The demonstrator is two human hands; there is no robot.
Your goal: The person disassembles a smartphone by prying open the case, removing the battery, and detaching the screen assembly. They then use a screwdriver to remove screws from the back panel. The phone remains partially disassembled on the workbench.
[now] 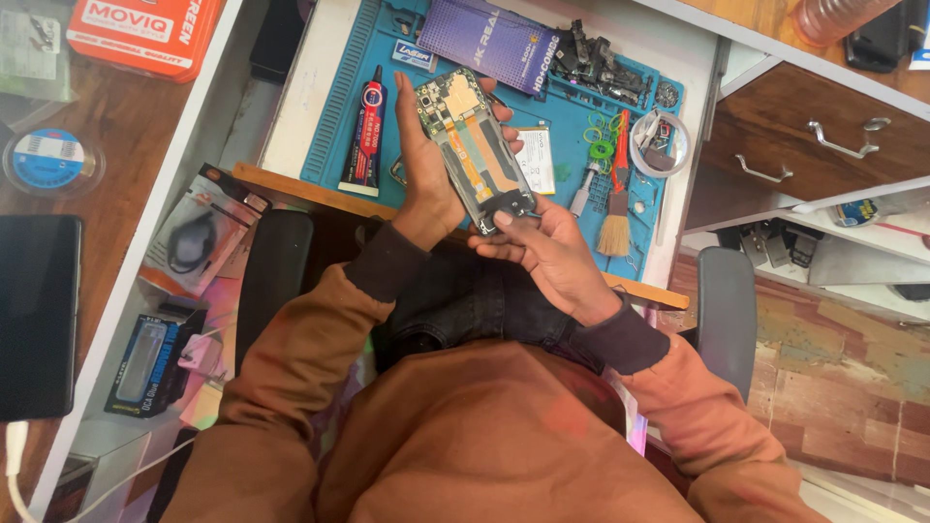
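The opened phone (475,150) shows bare metal and glossy circuit parts. The mat (334,136) looks matt blue rubber on a smooth white surface (291,107). The brush (615,228) has pale bristles; the sleeves (320,329) are soft brown cloth.

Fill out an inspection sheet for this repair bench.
Surface: blue rubber work mat on a white desk.
Job's things: opened phone with bare circuit board, held above the mat.
Clutter: black-and-red glue tube, wooden-handled brush, green rings, heap of dark parts.
Grippers: left hand wraps the phone's side; right hand grips its lower end.
Cables: white cable at the left.
Surroundings: brown drawers with metal handles, black chair armrests.
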